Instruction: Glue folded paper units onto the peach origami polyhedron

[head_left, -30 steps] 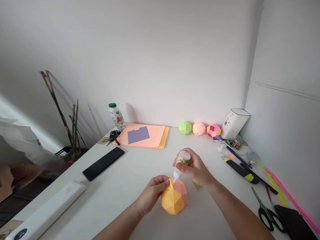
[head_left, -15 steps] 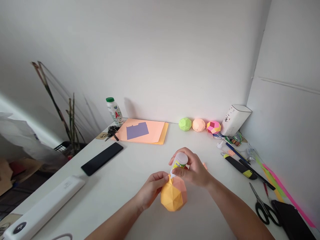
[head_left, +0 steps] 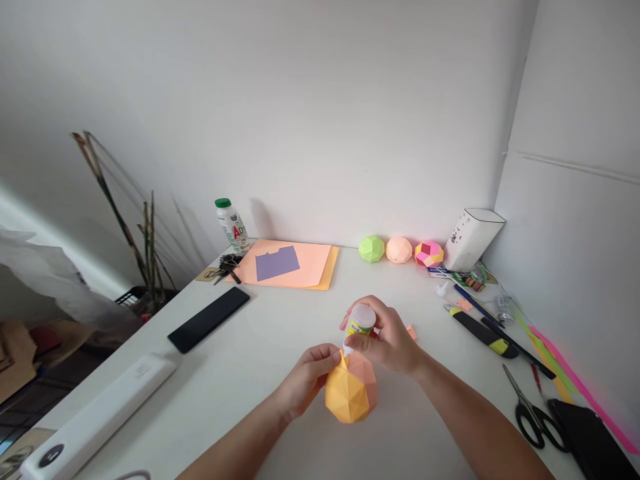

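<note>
left hand (head_left: pixel 305 380) clamped on the orange paper ball (head_left: pixel 350 395), pinching a raised flap at its top left, low at centre of the white table (head_left: pixel 260 360). right hand (head_left: pixel 389 341) wrapped round the glue bottle (head_left: pixel 359 325), tipped nozzle-down, tip right at that flap. beyond, to the left: black phone (head_left: pixel 209 319), keys (head_left: pixel 226 267), drink bottle (head_left: pixel 231 225), sheets of peach paper (head_left: pixel 290 265). against the back wall: green ball (head_left: pixel 371 249), peach ball (head_left: pixel 399 250), pink ball (head_left: pixel 429 254). off right: scissors (head_left: pixel 535 417), cutter knife (head_left: pixel 484 333).
</note>
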### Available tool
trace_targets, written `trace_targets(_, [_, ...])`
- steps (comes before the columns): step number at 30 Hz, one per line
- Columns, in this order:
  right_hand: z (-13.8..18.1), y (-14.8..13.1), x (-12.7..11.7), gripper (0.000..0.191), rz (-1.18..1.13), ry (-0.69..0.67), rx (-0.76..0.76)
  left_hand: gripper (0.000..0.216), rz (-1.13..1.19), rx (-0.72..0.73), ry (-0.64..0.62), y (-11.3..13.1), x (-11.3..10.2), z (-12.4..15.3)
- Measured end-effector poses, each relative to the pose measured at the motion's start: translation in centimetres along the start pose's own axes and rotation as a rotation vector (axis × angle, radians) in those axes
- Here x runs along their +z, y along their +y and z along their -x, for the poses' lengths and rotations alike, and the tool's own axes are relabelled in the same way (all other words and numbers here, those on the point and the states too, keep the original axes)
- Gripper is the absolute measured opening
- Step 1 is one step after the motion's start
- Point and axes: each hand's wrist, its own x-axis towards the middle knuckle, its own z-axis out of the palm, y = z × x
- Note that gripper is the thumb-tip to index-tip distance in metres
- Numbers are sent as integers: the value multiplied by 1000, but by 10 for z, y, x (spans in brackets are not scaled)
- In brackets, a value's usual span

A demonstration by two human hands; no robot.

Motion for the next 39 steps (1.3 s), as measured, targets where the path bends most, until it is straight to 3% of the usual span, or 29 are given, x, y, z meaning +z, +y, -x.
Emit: trace_targets(39, [4,3,-1,39,38,-29,6,30,-18,-5,10,5,6,3])
